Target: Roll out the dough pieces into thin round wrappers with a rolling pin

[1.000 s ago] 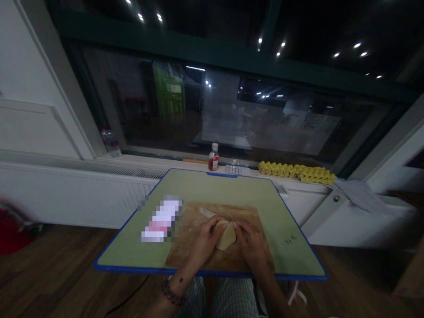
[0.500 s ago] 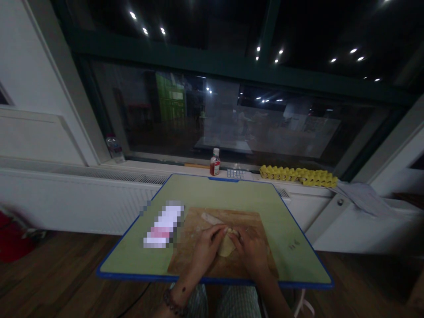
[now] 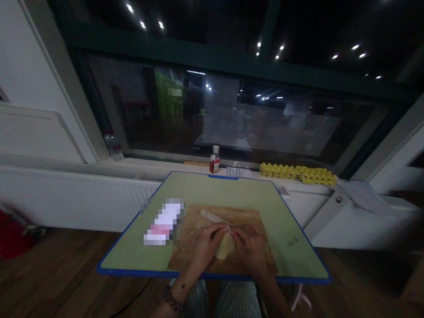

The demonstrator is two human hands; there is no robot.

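A dark window [image 3: 152, 115] spans the view ahead of me; below it stands the green tabletop [image 3: 225, 187], carrying a wooden board [image 3: 188, 225]. A yellow egg tray [image 3: 298, 173] sits on the windowsill [image 3: 159, 168], and a blurred bright object [image 3: 164, 223] lies left of the board. My left grip [image 3: 208, 243] and right grip [image 3: 251, 245] meet over the board — hiding the near end of a pale rod [image 3: 212, 216] — fingertips pinching the far edge of the dough [image 3: 225, 248] between them.

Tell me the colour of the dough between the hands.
The dough is pale cream-yellow, seen best in the head view, the only one.
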